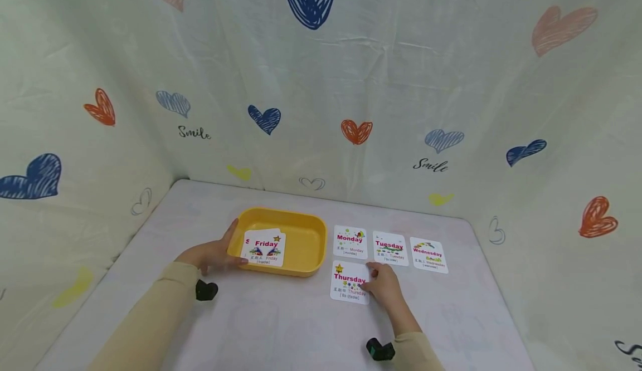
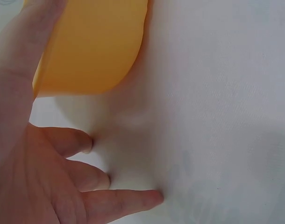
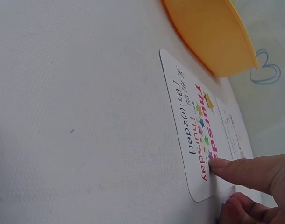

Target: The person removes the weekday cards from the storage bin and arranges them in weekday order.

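Both hands are at work: the left hand [image 1: 215,254] lies along the left end of the yellow tray [image 1: 307,243], touching its wall, its fingers spread, three of them extended toward the table [image 2: 226,140] in the left wrist view. To the right of the tray, the right hand [image 1: 386,287] sets its thumb on the face of the Thursday card [image 1: 345,280], the other fingers bent close by the card's right edge; whether they pinch it, I cannot tell. That card lies flat, just right of the tray's near corner, so it sits between the two hands, touching the right one and well apart from the left.

Inside the tray, toward its left end, the Friday card [image 1: 266,250] lies over another card [image 1: 247,242], mostly hidden. Right of the tray, beyond the Thursday card, a row runs outward: Monday card [image 1: 349,242] nearest the tray, then Tuesday card [image 1: 390,248], then Wednesday card [image 1: 429,255] farthest. Behind the tray rises a pale cloth [image 1: 386,81] printed with hearts and the word "Smile".
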A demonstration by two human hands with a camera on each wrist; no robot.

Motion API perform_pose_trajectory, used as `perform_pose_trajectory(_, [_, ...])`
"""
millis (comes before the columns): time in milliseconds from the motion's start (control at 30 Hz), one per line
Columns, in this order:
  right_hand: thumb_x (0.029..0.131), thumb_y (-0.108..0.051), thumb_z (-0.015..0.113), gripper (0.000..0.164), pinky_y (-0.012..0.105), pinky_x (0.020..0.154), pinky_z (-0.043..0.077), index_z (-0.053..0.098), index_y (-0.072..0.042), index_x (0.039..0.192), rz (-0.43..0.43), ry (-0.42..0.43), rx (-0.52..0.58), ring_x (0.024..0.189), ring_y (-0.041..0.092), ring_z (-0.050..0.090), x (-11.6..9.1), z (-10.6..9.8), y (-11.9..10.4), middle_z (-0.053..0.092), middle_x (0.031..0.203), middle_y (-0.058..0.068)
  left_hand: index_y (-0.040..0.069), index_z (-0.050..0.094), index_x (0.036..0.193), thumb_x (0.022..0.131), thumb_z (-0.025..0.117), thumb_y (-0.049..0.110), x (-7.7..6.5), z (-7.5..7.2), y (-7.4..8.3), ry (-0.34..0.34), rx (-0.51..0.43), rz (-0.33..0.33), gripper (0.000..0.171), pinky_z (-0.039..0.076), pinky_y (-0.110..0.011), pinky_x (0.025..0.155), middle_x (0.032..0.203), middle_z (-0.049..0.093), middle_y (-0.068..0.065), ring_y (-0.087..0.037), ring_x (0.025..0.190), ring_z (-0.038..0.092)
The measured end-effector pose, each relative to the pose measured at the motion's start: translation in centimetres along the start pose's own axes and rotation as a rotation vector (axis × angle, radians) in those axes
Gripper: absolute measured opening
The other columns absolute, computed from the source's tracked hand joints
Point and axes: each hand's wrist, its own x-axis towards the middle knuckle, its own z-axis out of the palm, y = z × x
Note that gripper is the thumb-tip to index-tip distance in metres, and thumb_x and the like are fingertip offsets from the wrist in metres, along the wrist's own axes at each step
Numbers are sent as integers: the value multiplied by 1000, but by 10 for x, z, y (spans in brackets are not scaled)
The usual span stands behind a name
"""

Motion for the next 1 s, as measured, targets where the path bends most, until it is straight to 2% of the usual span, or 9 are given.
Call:
perform_pose_trajectory(300, [70, 2, 83, 60, 30, 65, 44, 60, 4, 126, 8, 42, 68, 78, 21, 48, 0, 5, 2, 53, 88, 7, 21, -24, 151, 76, 78, 52, -4, -2, -1, 10, -31, -9, 130, 46, -69, 79, 148, 20, -38, -61, 119, 38])
perform_pose_trajectory(467, [73, 1, 81, 56, 29, 63, 44, 61, 3, 125, 61, 70, 205, 79, 21, 49, -4, 7, -5, 54, 91, 8, 20, -20, 153, 73, 79, 56, -3, 0, -3, 22, -18, 7, 132, 49, -66, 77, 147, 23, -38, -57, 115, 43])
perform_pose_trajectory(633, [77, -4, 79, 49, 25, 64, 46, 63, -1, 123, 35, 75, 350, 79, 20, 51, -12, 11, -27, 58, 93, 7, 19, -19, 153, 71, 79, 59, -1, 3, -4, 33, -1, 20, 134, 48, -67, 78, 147, 26, -37, -56, 113, 45])
perform_pose_trajectory(800, [81, -6, 77, 44, 19, 63, 49, 64, -2, 123, 6, 18, 508, 77, 18, 54, -18, 20, -56, 60, 94, 7, 17, -19, 153, 73, 78, 58, -3, 3, -2, 38, 19, 32, 132, 45, -69, 82, 148, 25, -37, -57, 116, 43])
perform_pose_trajectory(1000, [83, -3, 75, 44, 19, 62, 48, 62, 1, 125, -42, -69, 694, 74, 14, 57, -20, 33, -85, 62, 95, 9, 19, -19, 153, 76, 78, 54, -3, 2, 1, 37, 14, 30, 129, 44, -70, 83, 149, 22, -37, -59, 120, 39])
